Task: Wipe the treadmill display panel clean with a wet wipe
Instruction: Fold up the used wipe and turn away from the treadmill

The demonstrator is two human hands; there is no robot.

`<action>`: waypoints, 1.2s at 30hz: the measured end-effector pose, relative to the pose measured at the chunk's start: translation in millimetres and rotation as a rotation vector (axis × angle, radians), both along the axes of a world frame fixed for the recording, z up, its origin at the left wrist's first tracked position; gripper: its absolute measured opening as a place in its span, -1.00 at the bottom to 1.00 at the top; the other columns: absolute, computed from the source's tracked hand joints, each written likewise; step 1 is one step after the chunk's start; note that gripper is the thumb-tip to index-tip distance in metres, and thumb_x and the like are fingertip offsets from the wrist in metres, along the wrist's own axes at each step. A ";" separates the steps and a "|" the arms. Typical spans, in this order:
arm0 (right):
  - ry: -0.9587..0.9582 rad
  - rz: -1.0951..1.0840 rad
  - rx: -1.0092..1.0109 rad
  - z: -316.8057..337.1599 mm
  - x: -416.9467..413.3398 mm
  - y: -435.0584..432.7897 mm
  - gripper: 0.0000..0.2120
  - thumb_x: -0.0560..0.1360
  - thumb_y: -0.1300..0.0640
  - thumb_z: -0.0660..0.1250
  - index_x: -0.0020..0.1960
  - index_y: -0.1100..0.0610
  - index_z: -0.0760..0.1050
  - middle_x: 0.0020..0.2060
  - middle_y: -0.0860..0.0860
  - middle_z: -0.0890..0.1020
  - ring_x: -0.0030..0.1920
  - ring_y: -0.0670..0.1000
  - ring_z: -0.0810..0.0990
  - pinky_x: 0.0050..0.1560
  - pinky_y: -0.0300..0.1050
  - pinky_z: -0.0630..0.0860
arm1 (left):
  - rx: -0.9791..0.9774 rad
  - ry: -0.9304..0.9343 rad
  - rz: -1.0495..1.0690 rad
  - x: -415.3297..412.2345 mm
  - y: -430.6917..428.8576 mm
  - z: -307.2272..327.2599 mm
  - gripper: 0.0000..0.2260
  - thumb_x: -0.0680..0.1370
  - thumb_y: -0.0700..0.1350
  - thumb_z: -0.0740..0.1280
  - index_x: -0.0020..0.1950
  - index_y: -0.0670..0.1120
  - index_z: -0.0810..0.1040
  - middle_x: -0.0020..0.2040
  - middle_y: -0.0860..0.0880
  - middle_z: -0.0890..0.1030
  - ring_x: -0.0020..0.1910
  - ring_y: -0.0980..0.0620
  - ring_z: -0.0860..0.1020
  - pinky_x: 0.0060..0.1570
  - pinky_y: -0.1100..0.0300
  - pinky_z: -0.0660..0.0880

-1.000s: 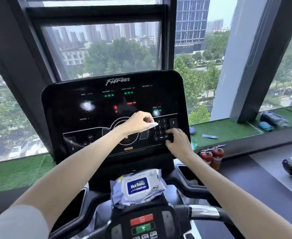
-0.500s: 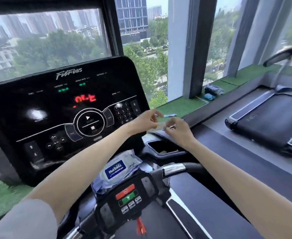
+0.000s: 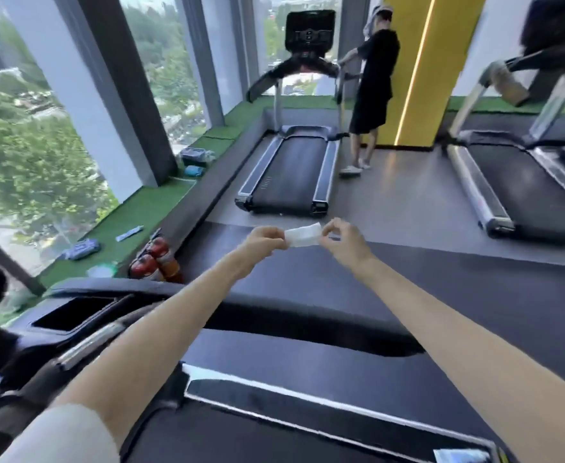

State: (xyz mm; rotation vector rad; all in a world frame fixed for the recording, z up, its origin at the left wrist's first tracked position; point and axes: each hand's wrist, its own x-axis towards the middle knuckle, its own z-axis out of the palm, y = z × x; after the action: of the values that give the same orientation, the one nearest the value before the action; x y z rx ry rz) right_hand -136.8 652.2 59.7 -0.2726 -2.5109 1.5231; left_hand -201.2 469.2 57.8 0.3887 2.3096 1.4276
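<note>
Since half a second ago the view has swung right: the display panel has left the picture and a second treadmill (image 3: pixel 291 172) stands ahead. The left hand (image 3: pixel 262 243) and right hand (image 3: pixel 341 243) now each pinch one end of the wet wipe (image 3: pixel 303 236), holding it in the air above the dark floor. It is a small white strip, pulled flat.

No text legible, far treadmill console (image 3: pixel 309 31) markings blurred, blue pack (image 3: pixel 82 249) label unreadable
</note>
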 end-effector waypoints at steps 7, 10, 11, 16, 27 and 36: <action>-0.113 -0.440 -0.058 -29.1 107.1 170.0 -0.93 0.46 0.17 0.32 -0.09 0.15 0.46 -0.06 0.04 0.55 0.04 0.04 0.53 -0.15 -0.17 0.41 | 0.052 -0.061 -0.356 53.1 205.4 -20.2 -0.90 0.45 -0.15 0.35 -0.26 -0.02 0.52 -0.27 0.02 0.55 -0.16 0.01 0.42 -0.17 0.20 0.26; -0.179 -0.627 -0.116 -39.4 161.1 212.9 -0.87 0.46 0.18 0.31 -0.02 0.18 0.48 -0.07 0.04 0.55 -0.08 0.02 0.51 -0.23 -0.19 0.39 | 0.012 -0.069 -0.534 81.6 277.0 -31.8 -0.80 0.51 -0.27 0.30 -0.29 -0.05 0.50 -0.30 -0.01 0.53 -0.26 0.02 0.39 -0.28 0.23 0.26; -0.192 -0.693 -0.151 -44.5 179.9 223.0 -0.88 0.45 0.19 0.31 -0.03 0.19 0.48 -0.11 0.04 0.54 -0.12 0.01 0.50 -0.23 -0.18 0.38 | 0.002 -0.055 -0.585 93.5 298.5 -38.2 -0.80 0.50 -0.27 0.31 -0.29 -0.06 0.50 -0.34 0.01 0.53 -0.30 0.02 0.38 -0.33 0.24 0.26; -0.265 -1.073 -0.266 -89.8 268.1 246.4 -0.94 0.43 0.28 0.32 -0.10 0.20 0.50 -0.24 0.02 0.50 -0.16 0.02 0.46 -0.35 -0.32 0.31 | -0.109 0.212 -0.767 173.6 380.4 -96.2 -0.93 0.50 -0.23 0.33 -0.12 -0.22 0.58 -0.15 -0.04 0.46 -0.23 -0.01 0.47 -0.26 0.20 0.43; -0.637 -1.271 -0.353 -246.2 379.8 247.7 -0.97 0.43 0.25 0.28 -0.16 0.15 0.44 -0.22 -0.01 0.52 -0.17 0.02 0.47 -0.30 -0.21 0.23 | -0.756 0.261 -1.162 281.4 411.2 -253.9 -0.74 0.52 -0.21 0.16 0.19 -0.14 0.44 0.18 -0.11 0.38 0.12 -0.13 0.44 0.04 0.04 0.43; -0.826 -1.283 -0.519 -367.9 389.3 323.3 -0.91 0.39 0.28 0.22 -0.15 0.24 0.49 -0.20 0.07 0.55 -0.18 0.11 0.53 -0.24 -0.10 0.49 | -0.936 0.287 -1.156 305.6 449.6 -344.6 -0.75 0.55 -0.21 0.11 0.19 -0.11 0.44 0.16 -0.10 0.39 0.01 -0.08 0.42 -0.05 0.12 0.36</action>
State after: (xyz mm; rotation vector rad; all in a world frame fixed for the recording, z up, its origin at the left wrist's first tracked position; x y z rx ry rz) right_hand 252.5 975.5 -308.1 -2.3559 -1.3905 1.4320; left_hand 104.4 918.8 -286.7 1.3281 1.9803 -0.2620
